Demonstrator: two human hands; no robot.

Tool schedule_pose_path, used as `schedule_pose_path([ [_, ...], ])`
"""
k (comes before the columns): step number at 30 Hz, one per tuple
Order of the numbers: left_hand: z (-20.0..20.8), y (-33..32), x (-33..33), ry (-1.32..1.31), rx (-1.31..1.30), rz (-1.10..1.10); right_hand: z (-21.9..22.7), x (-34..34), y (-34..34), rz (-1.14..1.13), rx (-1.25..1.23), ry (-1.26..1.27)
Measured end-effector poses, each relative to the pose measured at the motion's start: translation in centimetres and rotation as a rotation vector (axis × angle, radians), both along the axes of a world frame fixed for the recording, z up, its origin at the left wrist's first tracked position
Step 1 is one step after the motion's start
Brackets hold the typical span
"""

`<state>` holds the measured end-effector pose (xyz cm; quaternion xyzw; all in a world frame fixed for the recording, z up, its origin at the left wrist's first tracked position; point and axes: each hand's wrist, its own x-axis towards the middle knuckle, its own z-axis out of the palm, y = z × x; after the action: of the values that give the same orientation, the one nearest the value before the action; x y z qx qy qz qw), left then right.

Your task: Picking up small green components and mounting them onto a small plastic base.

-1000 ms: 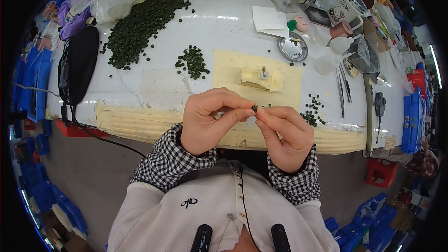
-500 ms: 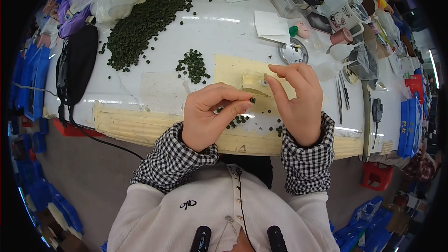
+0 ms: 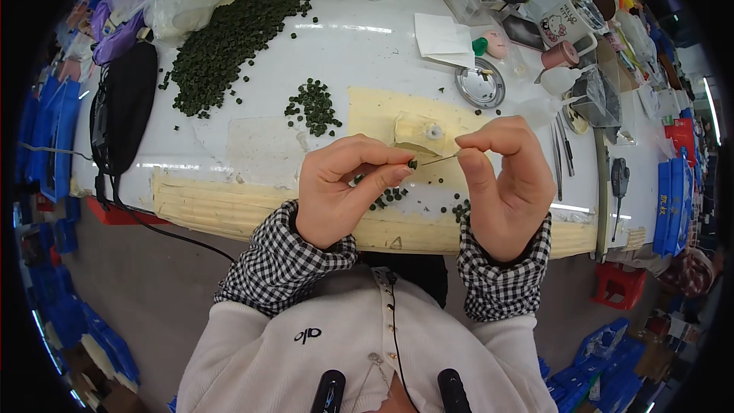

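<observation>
The right hand (image 3: 510, 187) pinches a needle (image 3: 441, 159) nearly crosswise, pointing left toward the green bead (image 3: 413, 164) pinched in the left hand (image 3: 336, 191); a round dish (image 3: 479, 93) holds a tan piece (image 3: 487, 72).

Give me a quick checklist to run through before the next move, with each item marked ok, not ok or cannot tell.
1. Dark green piece pinched in the left hand: ok, between thumb and index finger.
2. Thin rod held in the right hand: ok, pinched at one end.
3. Rod directed at the piece: ok, its free end points that way.
4. Rod tip touching the piece: cannot tell, too small.
5. Space near the left fingertips free of loose pieces: not ok, several lie close by.
6. Tweezers apart from both hands: ok, lying to the right.
</observation>
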<state>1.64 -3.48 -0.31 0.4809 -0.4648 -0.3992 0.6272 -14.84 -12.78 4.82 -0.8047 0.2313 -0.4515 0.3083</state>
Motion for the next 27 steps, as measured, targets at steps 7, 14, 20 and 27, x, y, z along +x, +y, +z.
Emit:
schedule_pose_path([
  [7, -0.2, -0.1, 0.0, -0.030, -0.021, 0.006, -1.6, 0.9, 0.9, 0.114, 0.316, -0.136],
  [14, -0.2, -0.2, 0.0, -0.041, -0.022, 0.007, -1.6, 0.9, 0.7, 0.140, 0.282, -0.102],
  [20, -0.2, -0.1, -0.1, -0.003, -0.023, 0.005, -1.6, 0.9, 0.5, 0.147, 0.241, -0.090],
  [27, -0.1, -0.1, 0.1, -0.032, -0.008, -0.013, -2.3, 0.9, -0.8, -0.144, 0.072, -0.068],
])
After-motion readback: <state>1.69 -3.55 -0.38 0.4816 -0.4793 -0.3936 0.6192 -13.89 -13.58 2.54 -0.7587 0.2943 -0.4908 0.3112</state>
